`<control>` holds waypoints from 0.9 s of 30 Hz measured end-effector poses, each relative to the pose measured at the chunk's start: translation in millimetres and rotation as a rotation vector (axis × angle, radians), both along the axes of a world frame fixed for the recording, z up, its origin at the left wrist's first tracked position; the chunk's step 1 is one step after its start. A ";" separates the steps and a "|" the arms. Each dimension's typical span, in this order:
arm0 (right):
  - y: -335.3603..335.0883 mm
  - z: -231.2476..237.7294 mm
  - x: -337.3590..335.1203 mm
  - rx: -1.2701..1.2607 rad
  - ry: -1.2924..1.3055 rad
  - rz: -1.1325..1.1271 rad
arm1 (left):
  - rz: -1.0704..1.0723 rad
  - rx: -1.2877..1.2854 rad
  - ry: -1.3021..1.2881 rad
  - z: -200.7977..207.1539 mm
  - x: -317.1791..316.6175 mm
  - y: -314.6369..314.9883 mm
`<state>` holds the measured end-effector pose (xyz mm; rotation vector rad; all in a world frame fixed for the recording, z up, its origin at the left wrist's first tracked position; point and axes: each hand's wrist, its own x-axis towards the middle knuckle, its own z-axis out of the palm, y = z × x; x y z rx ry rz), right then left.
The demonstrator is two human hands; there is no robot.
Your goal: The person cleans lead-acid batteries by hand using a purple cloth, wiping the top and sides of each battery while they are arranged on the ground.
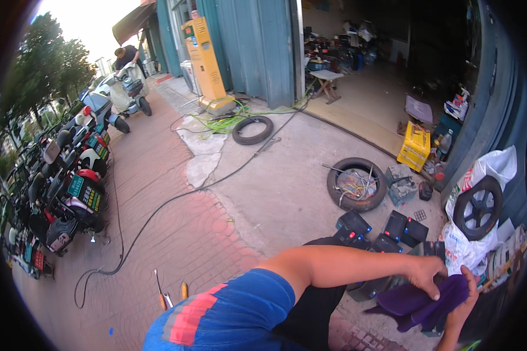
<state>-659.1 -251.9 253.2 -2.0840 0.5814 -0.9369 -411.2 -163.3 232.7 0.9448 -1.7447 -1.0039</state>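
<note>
A dark purple cloth (413, 301) is bunched between my two hands at the lower right. My left arm reaches across to it, and my left hand (425, 275) pinches its upper edge with thumb and fingers. On the far side of the fold, my right hand (466, 301) grips the cloth's right end. Below and beside the cloth sit several black box-shaped batteries (396, 226) with red and blue terminal caps. Part of that group is hidden behind my left forearm and the cloth.
A tyre (357, 205) holding tools and wires lies beyond the batteries, near a yellow crate (414, 146). White bags and a black wheel (478, 209) stand at right. A hose (152, 219) crosses the pavement; hand tools (167, 299) lie lower left. Parked scooters (70, 193) line the left.
</note>
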 end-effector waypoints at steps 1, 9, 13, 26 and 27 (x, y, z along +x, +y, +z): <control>2.0 1.1 8.1 -0.009 0.015 -0.004 | -0.009 0.013 -0.001 -1.4 -0.9 1.1; -12.1 -16.6 29.2 0.001 0.012 0.095 | 0.203 -0.061 -0.286 -5.3 41.3 18.0; 0.2 -11.5 48.9 0.023 -0.011 0.177 | 0.321 -0.128 -0.323 -9.9 55.4 24.8; 2.7 -13.8 59.9 -0.461 0.172 0.155 | 0.670 0.039 0.301 -27.1 71.7 4.3; -1.0 -14.5 57.2 -0.487 0.211 0.152 | 0.670 0.112 0.394 -25.2 70.5 3.3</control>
